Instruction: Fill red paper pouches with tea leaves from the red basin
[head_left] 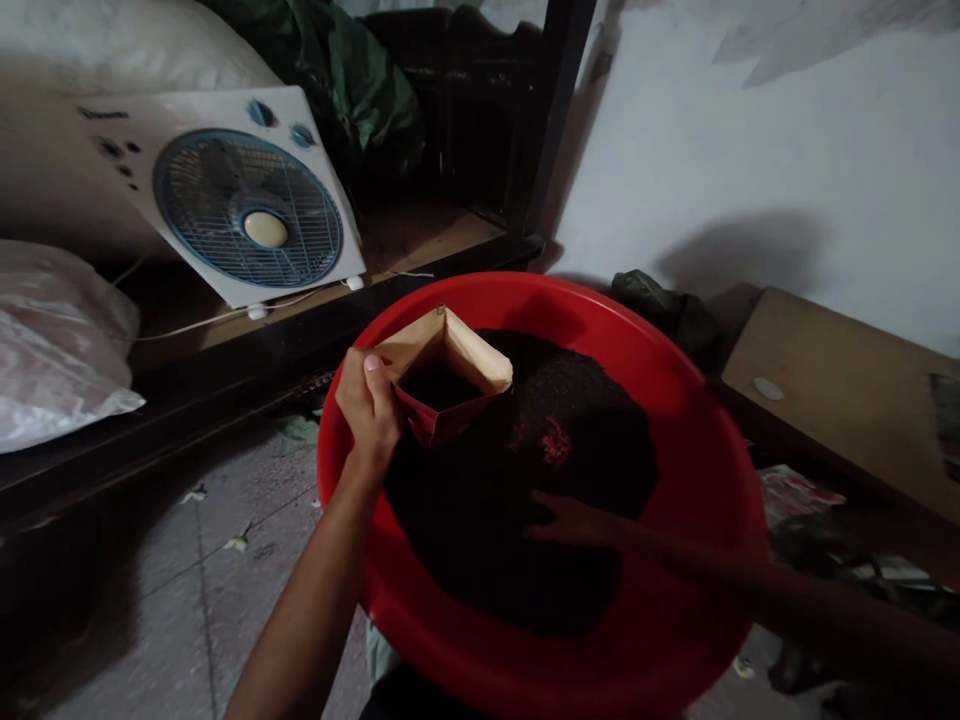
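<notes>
Plastic, clear and crinkled, is seen as a stuffed bag (52,340) at the far left, and a white box fan with a blue grille (247,205) is propped on the dark wooden ledge (225,340) beside it. Further right, the brown paper pouch with a red lower part (442,385) is held open over the rim of the wide red plastic basin (705,480) by the left hand (371,410), whose fingers are pinched on the pouch's edge. Some dark granular material is already seen inside the pouch, which is judged partly filled. A large heap of dark loose grains (517,490) remains in the basin. The right hand (574,520) is laid flat, fingers spread, on the heap. A brown cardboard box (847,390) is seen at the right
</notes>
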